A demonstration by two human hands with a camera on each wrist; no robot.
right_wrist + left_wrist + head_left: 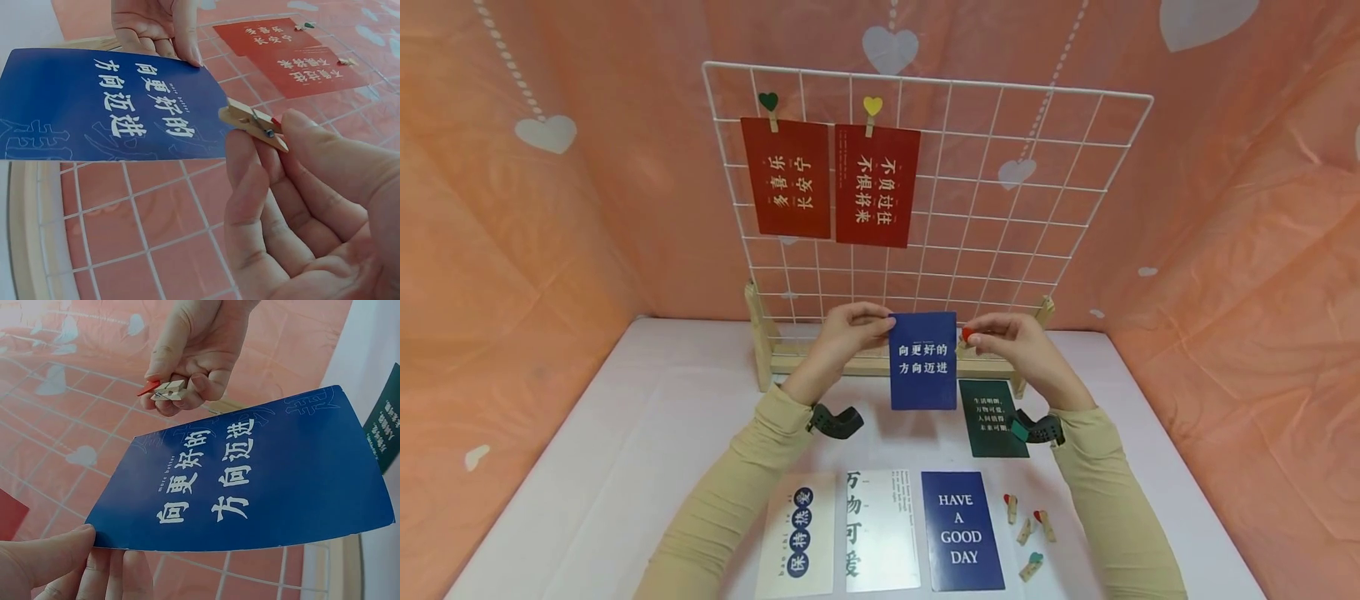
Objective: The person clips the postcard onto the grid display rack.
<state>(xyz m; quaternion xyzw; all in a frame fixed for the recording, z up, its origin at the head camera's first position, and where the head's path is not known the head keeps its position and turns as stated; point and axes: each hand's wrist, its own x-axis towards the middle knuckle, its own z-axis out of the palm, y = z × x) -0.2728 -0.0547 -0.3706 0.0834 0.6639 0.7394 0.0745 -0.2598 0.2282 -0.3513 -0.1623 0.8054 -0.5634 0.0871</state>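
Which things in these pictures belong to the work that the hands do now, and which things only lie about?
In hand:
- blue card, held by the left hand
- red-heart clothespin, pinched by the right hand
- white wire grid

Lying about:
- two red cards already pegged on the grid
- dark green card
- HAVE A GOOD DAY card
- spare clothespins

Held card [923,360] before grid [1015,217]; three cards [880,529] on table [587,467] nearer
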